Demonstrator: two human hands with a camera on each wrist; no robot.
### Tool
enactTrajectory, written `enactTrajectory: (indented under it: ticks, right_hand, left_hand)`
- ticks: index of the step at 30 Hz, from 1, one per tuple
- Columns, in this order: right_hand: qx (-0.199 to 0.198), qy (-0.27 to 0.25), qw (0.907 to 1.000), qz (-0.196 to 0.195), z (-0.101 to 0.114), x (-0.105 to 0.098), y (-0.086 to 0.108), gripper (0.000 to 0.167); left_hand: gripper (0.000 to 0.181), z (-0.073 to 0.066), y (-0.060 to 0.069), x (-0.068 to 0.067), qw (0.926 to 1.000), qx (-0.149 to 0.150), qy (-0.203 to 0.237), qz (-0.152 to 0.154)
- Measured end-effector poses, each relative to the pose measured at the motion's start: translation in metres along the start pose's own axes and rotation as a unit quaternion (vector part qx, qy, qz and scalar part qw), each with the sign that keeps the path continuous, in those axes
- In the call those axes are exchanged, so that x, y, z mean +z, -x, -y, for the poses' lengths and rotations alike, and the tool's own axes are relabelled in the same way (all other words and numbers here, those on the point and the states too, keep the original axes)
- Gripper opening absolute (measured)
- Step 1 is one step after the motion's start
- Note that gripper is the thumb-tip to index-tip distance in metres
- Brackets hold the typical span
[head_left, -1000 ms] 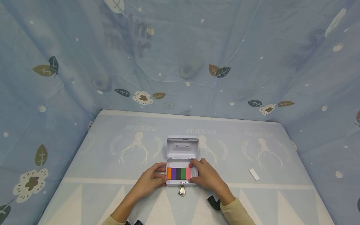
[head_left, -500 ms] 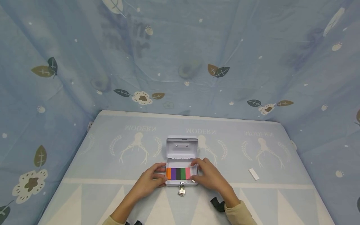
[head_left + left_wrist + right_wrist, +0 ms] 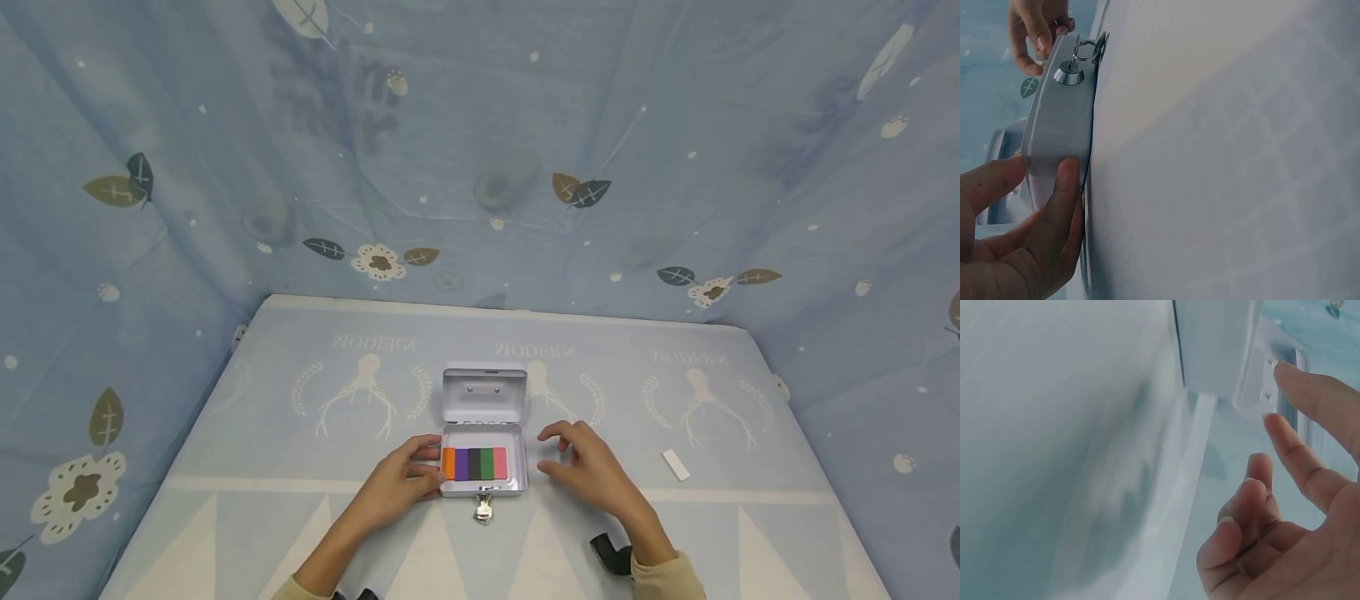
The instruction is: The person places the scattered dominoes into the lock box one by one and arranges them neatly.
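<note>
A small white metal cash box (image 3: pixel 517 485) stands with its lid (image 3: pixel 484 396) raised, keys (image 3: pixel 483 510) hanging from its front lock. Inside, a row of coloured blocks (image 3: pixel 475 464) lies side by side: orange, purple, black, green and pink, with bare floor right of the pink one. My left hand (image 3: pixel 397 481) holds the box's left side, thumb and fingers about its front corner (image 3: pixel 1054 144). Off the box's right side, my right hand (image 3: pixel 588 468) hovers with fingers apart and loosely bent, nothing between them, also plain in the right wrist view.
To the right on the patterned tablecloth (image 3: pixel 360 325) lies a small white block (image 3: pixel 676 465). A black fitting (image 3: pixel 611 555) sits by the right wrist. Behind the table hangs a blue printed curtain (image 3: pixel 465 150).
My right hand has drawn back from the blocks and left the box, moving to the right. The left hand stays on the box, and the row of blocks has not moved.
</note>
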State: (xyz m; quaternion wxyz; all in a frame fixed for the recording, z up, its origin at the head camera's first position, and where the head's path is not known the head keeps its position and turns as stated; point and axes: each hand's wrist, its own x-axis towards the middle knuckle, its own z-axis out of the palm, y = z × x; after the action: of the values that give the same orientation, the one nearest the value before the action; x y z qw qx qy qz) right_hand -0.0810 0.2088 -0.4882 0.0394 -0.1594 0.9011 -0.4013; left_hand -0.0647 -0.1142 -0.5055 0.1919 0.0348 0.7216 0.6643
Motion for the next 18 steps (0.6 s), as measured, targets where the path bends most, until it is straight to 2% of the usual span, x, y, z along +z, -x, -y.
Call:
enactTrajectory:
  ticks: [18]
  right_hand:
    - [0.013, -0.002, 0.9993, -0.033, -0.036, -0.04, 0.03, 0.035]
  left_hand:
    - [0.059, -0.001, 0.0, 0.001, 1.0, -0.004, -0.003, -0.002]
